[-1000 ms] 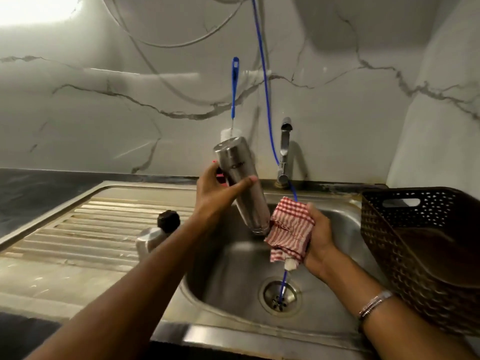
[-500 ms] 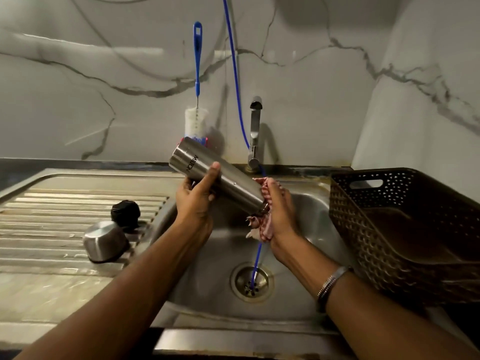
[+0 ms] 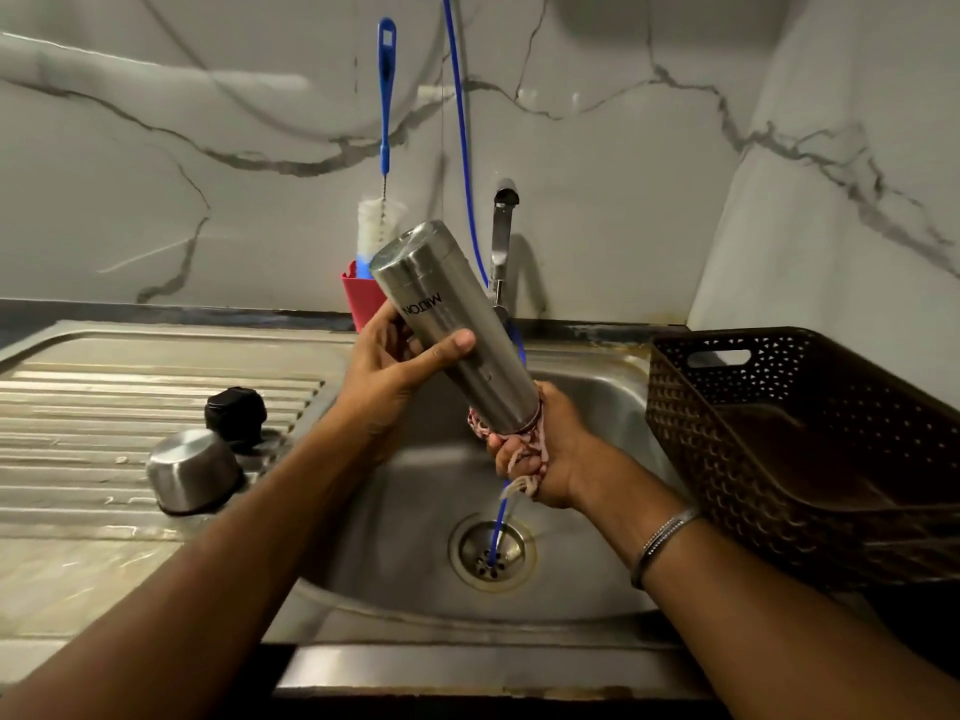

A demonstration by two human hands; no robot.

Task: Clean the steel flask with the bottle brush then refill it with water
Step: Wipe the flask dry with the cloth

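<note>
My left hand (image 3: 387, 374) grips the steel flask (image 3: 447, 324) around its middle, holding it upside down and tilted over the sink (image 3: 587, 574), base up toward the wall. My right hand (image 3: 545, 459) holds a red-and-white checked cloth (image 3: 511, 459) bunched against the flask's mouth end. The bottle brush (image 3: 385, 127), blue handle and white bristles, stands upright in a red holder (image 3: 363, 298) behind the flask. On the draining board lie the steel cup lid (image 3: 192, 470) and the black stopper (image 3: 235, 413).
A tap (image 3: 503, 236) rises at the back of the sink. A thin blue hose (image 3: 462, 127) runs down the wall into the drain (image 3: 492, 553). A dark perforated basket (image 3: 810, 444) stands at the right. The ribbed draining board (image 3: 104, 407) lies left.
The flask swung from nearly upright to lying low, then back up to a steeper tilt. My right hand closed the cloth around the flask's mouth end. The view shifted right.
</note>
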